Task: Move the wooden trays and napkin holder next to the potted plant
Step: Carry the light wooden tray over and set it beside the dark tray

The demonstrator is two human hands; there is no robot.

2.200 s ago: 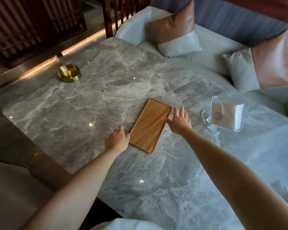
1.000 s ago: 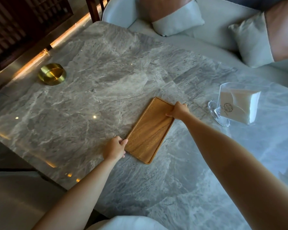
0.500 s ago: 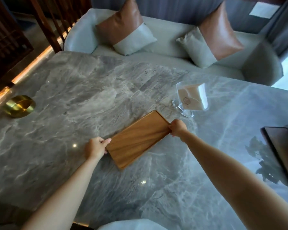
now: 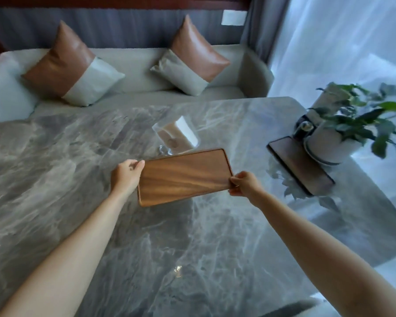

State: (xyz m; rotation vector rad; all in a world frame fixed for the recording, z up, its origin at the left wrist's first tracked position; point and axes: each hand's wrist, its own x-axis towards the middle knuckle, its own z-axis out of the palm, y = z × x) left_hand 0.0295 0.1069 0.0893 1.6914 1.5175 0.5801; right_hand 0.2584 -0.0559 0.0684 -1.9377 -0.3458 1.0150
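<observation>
Holding flat rectangular brown wooden tray (image 4: 184, 176) by short ends, left hand (image 4: 126, 177) and right hand (image 4: 244, 185) pinching rims; we judge it stiff, light, left of white-potted green plant (image 4: 338, 133).

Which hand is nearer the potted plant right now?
Right. The right hand grips the wooden tray's end on the potted plant's side; the left hand grips the opposite end.

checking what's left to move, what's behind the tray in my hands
The clear napkin holder with napkins stands behind the wooden tray; the tray's far edge hides its base.
</observation>
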